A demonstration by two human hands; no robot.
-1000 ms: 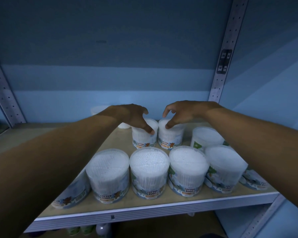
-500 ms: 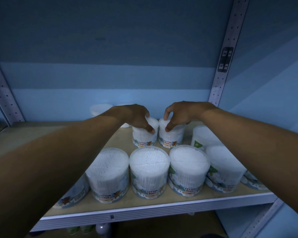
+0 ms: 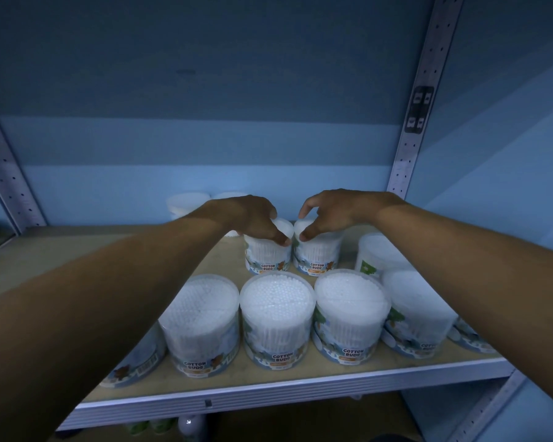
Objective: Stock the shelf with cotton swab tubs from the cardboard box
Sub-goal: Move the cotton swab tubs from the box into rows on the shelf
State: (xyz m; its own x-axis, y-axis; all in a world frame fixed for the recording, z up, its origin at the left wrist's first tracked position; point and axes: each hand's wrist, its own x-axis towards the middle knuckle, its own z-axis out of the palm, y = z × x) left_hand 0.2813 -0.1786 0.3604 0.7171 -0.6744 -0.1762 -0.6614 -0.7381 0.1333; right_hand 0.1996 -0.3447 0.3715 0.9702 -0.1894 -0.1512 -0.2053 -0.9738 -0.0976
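Stockroom shelf [image 3: 268, 389], dim blue light: front row of tubs [image 3: 276, 317] packed rim to rim, two more set side by side just behind. Left hand [image 3: 253, 220] pinches left tub [image 3: 266, 255] by its lid; right hand [image 3: 329, 215] w/ fingers curled pinches right tub [image 3: 316, 253]. Risk: a nudge forward could topple the crowded front row off the edge. Cardboard box out of view; back-row tubs [image 3: 189, 202] prob. more stock.

Clear, glossy plastic on the cotton bud tubs [image 3: 276, 317], with printed paper-like labels low on the walls and white, matt swab tips packed inside. Under the tubs, matt tan shelf board [image 3: 179, 272], looking like wood. At the board's front, smooth pale metal edge [image 3: 268, 395]. Right of the tubs, perforated, dull grey metal upright [image 3: 419, 100].
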